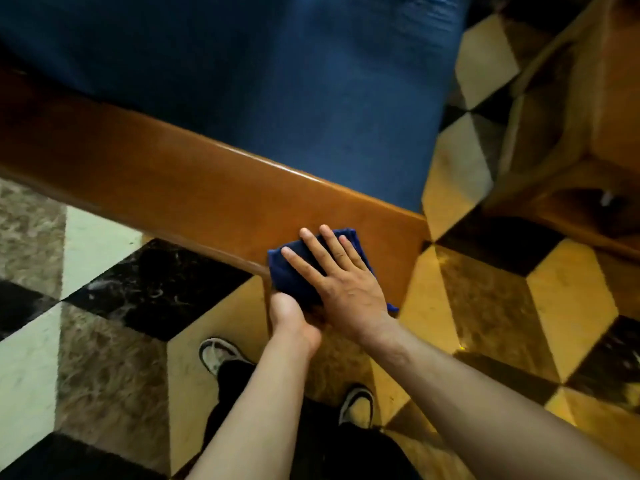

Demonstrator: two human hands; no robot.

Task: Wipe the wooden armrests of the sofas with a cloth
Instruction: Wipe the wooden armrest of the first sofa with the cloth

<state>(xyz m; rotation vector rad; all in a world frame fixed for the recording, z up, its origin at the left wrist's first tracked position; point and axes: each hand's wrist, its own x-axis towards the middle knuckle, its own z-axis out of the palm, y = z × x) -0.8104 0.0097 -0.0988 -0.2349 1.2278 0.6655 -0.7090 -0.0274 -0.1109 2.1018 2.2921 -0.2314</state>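
Navy cloth (294,271), brown wooden armrest (180,188), blue cushion (277,81), cube-patterned floor (485,306).

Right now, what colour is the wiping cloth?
Dark navy blue cloth, seen clearly in the head view.

I see a glossy, smooth varnished wooden armrest (194,188) beside a matt blue fabric cushion (277,81). The cloth (294,271) looks soft, dark blue. The floor (114,341) is polished marble-patterned tile.

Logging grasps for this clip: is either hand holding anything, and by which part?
Right hand presses flat on the blue cloth atop the armrest; left hand grips its near edge.
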